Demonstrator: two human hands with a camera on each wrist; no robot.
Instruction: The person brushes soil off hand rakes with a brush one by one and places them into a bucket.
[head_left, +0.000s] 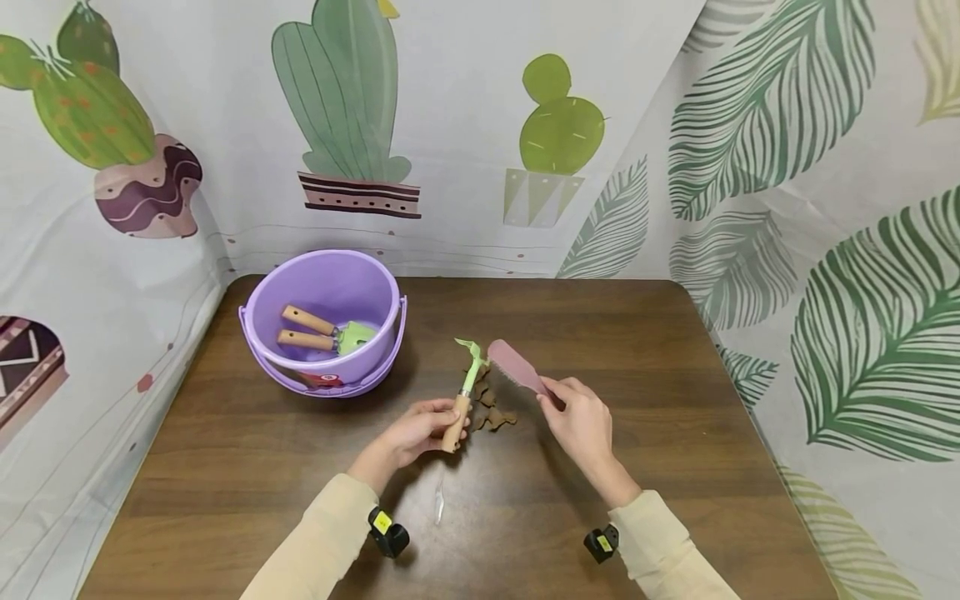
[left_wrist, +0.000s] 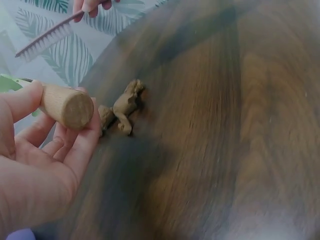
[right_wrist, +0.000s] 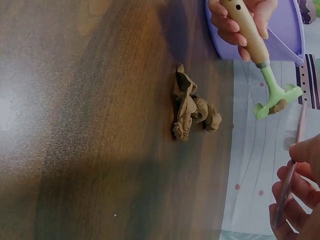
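Note:
My left hand (head_left: 412, 433) grips the wooden handle of a small garden rake (head_left: 472, 379) with a green head, held up over the table. A lump of brown clay (right_wrist: 278, 106) sticks to the rake's head in the right wrist view. Between right thumb and fingers, my right hand (head_left: 585, 423) holds a pink brush (head_left: 516, 365) by its handle. Its white bristles (right_wrist: 291, 129) face the rake head, very close to it; whether they touch I cannot tell. Several torn pieces of brown clay (head_left: 495, 419) lie on the table below the rake.
A purple bucket (head_left: 337, 271) stands at the back left of the dark wooden table (head_left: 637, 350). Inside lie two wooden-handled tools (head_left: 306, 339), with green metal showing. A small shiny clear strip (head_left: 439, 504) is near the front. Patterned cloth (head_left: 465, 150) hangs behind the table.

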